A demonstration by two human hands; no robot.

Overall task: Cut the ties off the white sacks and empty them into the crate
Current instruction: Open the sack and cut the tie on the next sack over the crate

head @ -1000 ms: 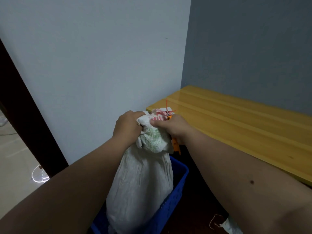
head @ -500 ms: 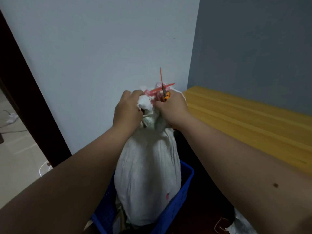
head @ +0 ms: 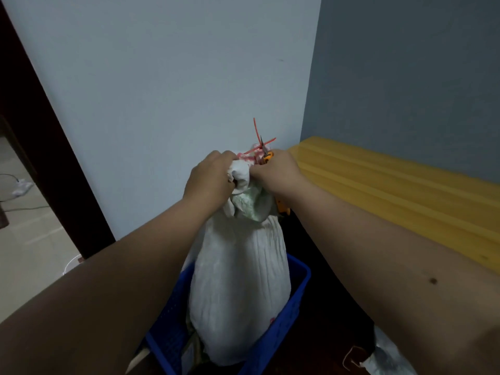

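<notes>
Gripping white sack (head: 238, 288) neck w/ left hand (head: 209, 180) over blue crate (head: 295, 296); right hand (head: 276, 170) holds orange-handled cutter (head: 266, 156) at red tie (head: 257, 143), so contents should drop in.

I see a crinkled matt woven sack (head: 238, 288), perforated blue plastic crate (head: 295, 299) — glossy varnished wood bench (head: 392, 190), matt painted wall (head: 167, 77).

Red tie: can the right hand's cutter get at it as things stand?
Probably yes. The right hand holds the cutter with its tip right at the red tie, which sticks up bare above the sack; the left hand grips lower.
</notes>
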